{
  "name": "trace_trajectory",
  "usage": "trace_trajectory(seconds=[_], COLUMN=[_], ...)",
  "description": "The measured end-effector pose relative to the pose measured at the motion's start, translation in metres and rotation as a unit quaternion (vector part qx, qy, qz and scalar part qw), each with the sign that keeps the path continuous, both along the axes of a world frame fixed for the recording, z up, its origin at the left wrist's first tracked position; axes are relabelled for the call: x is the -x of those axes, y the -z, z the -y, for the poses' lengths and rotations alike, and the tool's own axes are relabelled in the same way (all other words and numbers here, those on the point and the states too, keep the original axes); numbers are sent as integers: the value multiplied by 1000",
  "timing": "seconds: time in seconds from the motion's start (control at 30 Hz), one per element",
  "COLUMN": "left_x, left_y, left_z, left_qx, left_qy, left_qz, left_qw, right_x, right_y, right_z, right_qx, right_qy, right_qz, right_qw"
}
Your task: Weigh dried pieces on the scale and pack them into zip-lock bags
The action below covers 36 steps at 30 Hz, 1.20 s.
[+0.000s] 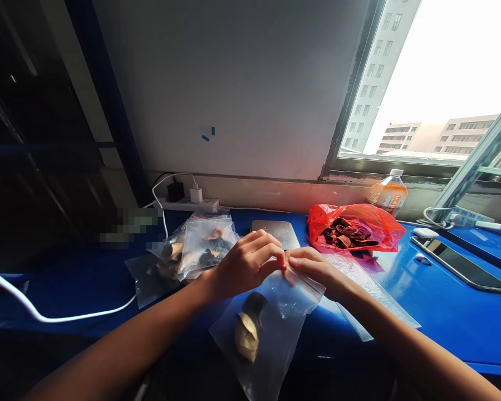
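Head view: your left hand (250,257) and right hand (315,268) meet at the centre of the frame, fingers of both pinched on the top edge of a clear bag (286,328). It hangs at lower centre with a brown piece (247,337) inside, its bottom corner reaching past the front edge of the blue table (442,334). Filled bags (192,245) crowd your left wrist; a silver slab (284,231) sits just beyond your fingers. Your widest room is the blue stretch at lower right, below the phone (463,264). A white cable (87,318) crosses the left.
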<state>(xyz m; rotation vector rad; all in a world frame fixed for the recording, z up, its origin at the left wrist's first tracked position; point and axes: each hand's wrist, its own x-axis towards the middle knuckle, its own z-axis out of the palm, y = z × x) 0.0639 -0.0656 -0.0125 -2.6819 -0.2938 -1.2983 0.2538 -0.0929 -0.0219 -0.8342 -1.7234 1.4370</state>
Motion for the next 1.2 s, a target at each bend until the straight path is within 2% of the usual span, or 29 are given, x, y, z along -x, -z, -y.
trace_trajectory(seconds=[0.13,0.23,0.53,0.7,0.87,1.0,1.1,1.2], left_x=[1,2,-3,1,6,7,11,18], left_y=[-2,-3,1,0,0,-5,-12,-18], left_z=[3,5,10,6,-1,-1,-3,-9], left_qx=[3,-4,-34,17,74,107,146,171], left_qy=[-27,-39,-38,-44,-87,-91,-89,-86], left_qz=[-22,-48,-112,-113,-108,-99,-120,-127], left_qw=[999,998,992,993,988,985,978,973], right_x=[1,1,-1,-3,-6,-12,-17,-21], right_y=[2,4,11,8,-15,-22,-25,-31], right_z=[-1,-3,-13,-13,6,18,23,29], right_qx=[43,51,-87,-168,-230,-261,-256,-228], right_qy=[-26,-24,24,109,104,74,56,48], right_qz=[-36,-17,113,159,222,275,252,184], right_qw=[998,998,989,967,942,922,931,955])
